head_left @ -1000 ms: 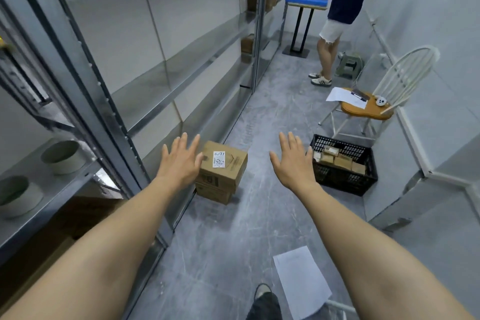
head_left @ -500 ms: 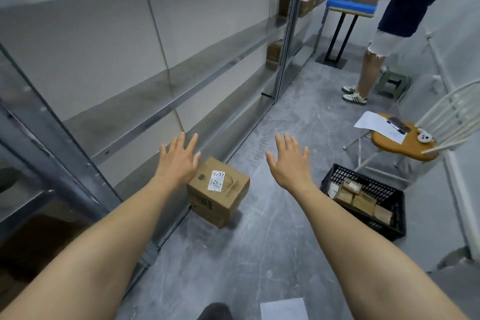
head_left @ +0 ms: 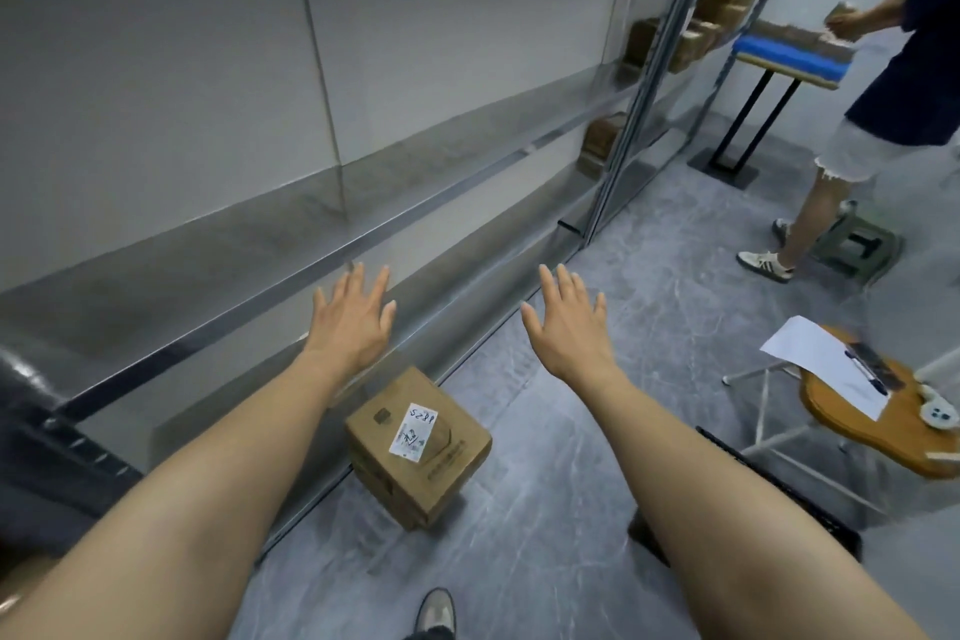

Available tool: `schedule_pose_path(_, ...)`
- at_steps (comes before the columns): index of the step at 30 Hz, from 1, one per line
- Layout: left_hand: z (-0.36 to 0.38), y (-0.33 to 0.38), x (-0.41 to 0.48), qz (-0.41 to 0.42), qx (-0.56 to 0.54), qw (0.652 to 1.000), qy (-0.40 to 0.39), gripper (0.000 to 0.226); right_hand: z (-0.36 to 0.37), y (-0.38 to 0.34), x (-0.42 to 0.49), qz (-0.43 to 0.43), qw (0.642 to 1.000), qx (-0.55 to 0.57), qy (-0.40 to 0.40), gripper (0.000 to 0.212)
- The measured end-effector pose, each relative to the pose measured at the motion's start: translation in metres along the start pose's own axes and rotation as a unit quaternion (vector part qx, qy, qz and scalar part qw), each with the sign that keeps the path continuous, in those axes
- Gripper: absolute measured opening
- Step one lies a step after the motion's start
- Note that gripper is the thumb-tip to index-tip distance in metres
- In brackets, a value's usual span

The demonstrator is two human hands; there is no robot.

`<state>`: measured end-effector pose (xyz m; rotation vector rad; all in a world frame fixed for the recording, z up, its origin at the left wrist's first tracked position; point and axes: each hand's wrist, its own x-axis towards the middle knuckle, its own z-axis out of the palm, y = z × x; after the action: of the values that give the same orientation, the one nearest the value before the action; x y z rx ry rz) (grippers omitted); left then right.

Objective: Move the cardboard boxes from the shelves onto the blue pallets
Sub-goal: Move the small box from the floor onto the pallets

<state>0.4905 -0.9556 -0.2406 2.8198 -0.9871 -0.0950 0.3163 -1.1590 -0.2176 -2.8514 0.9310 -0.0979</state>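
- Two hands, the left hand [head_left: 353, 322] and the right hand [head_left: 569, 327], reached forward with fingers spread wide, holding nothing.
- One cardboard box [head_left: 418, 442] sat on the floor, just beside the lowest of the shelves [head_left: 363, 234], near and below the left hand.
- More boxes [head_left: 644, 42] sat on the far shelves; the blue pallet [head_left: 789, 55] stood far right.
- Risk, as a judgement: a one-sided grip could let the box slip or catch the shelf edge.
- The black crate [head_left: 836, 535], near right, was mostly hidden behind the forearm, so its contents could not be told.

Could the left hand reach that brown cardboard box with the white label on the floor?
Probably yes: the left hand is open and empty, and nothing covers the brown cardboard box.
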Motion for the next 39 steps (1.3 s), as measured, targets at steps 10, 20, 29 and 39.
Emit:
schedule_pose_path(10,0.02,-0.017,0.047,-0.116,-0.011,0.993,-0.035,0.056,0.032,-0.005,0.108,-0.093,0.993,0.005,-0.076,0.062)
schedule_pose_path(20,0.064,0.005,0.053,-0.31,-0.034,0.949,-0.036,0.057,0.082,-0.002,0.2,-0.248,0.956,0.013,-0.158,0.063)
schedule_pose_path(29,0.159,0.048,0.029,-0.411,-0.062,0.904,-0.099,0.057,0.17,0.036,0.219,-0.296,0.923,0.021,-0.244,0.063)
schedule_pose_path(39,0.325,0.029,0.034,-0.469,-0.098,0.865,-0.151,0.056,0.34,0.05,0.221,-0.292,0.909,0.0,-0.298,0.063)
